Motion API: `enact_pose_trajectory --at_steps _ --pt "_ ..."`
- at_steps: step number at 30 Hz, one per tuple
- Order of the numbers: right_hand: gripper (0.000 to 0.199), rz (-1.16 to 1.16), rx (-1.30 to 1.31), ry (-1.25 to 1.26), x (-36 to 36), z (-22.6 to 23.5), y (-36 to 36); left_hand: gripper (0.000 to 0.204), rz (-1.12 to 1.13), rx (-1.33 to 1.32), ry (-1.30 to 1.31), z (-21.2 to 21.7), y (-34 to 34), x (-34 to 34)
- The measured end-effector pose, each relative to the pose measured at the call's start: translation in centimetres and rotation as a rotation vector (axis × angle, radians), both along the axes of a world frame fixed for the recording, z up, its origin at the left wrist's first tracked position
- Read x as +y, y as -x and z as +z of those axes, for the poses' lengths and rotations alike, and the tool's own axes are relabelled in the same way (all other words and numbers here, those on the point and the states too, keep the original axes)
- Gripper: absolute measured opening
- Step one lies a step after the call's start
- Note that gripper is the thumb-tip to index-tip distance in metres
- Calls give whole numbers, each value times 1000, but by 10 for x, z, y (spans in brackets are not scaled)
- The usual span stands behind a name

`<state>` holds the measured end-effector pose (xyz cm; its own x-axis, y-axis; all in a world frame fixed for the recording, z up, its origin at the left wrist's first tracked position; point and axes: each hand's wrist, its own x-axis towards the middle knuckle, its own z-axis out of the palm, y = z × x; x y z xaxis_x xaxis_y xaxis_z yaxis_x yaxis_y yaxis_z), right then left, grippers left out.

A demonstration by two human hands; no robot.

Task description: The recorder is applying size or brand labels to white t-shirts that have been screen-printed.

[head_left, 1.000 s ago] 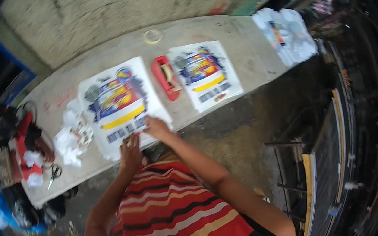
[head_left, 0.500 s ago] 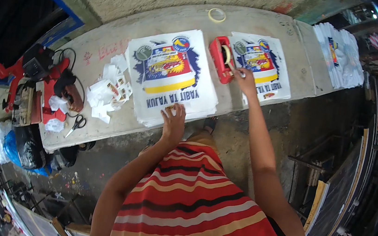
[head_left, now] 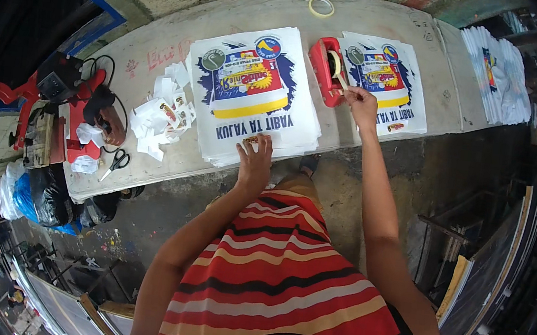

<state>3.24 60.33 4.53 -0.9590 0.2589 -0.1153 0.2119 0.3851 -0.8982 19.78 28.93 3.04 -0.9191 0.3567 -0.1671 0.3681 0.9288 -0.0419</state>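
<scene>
My left hand (head_left: 254,168) lies on the near edge of a stack of white printed sheets (head_left: 304,120). Its fingers are apart, with the tips at a small printed label (head_left: 252,140) below the sheet's lettering. To the right, my right hand (head_left: 362,110) is closed in a pinch on the end of a pale tape strip (head_left: 342,81). The strip runs out from the roll in a red tape dispenser (head_left: 320,67). A second, smaller-looking stack of printed sheets (head_left: 416,111) lies just beyond my right hand, with a similar label near its bottom edge.
Loose cut labels and paper scraps (head_left: 154,121) lie left of the stack. Scissors (head_left: 118,162) and a red-and-black machine with a cable (head_left: 56,86) are farther left. A tape roll (head_left: 320,7) lies by the wall; folded white printed items (head_left: 500,78) are at far right.
The view has shifted slightly, moving the table up and right. My right hand keeps its pinch on the tape, slightly farther from the dispenser. My left hand stays at the sheet's edge.
</scene>
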Motion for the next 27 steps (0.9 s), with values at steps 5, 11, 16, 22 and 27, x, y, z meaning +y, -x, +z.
enact_pose_trajectory --at_steps 5,11,16,22,27 --pt "48 -140 21 244 -7 -1 -17 71 -22 -53 51 17 2 0" --pt "36 -55 23 323 11 -12 -11 70 -23 -49 27 20 4 4" --pt "27 219 245 -529 -5 15 -7 70 -20 -85 41 20 3 0" --pt "22 216 8 -552 -2 3 -45 86 47 -35 39 10 5 2" --pt "10 504 -67 -97 -65 10 -75 80 83 -43 -37 16 3 3"
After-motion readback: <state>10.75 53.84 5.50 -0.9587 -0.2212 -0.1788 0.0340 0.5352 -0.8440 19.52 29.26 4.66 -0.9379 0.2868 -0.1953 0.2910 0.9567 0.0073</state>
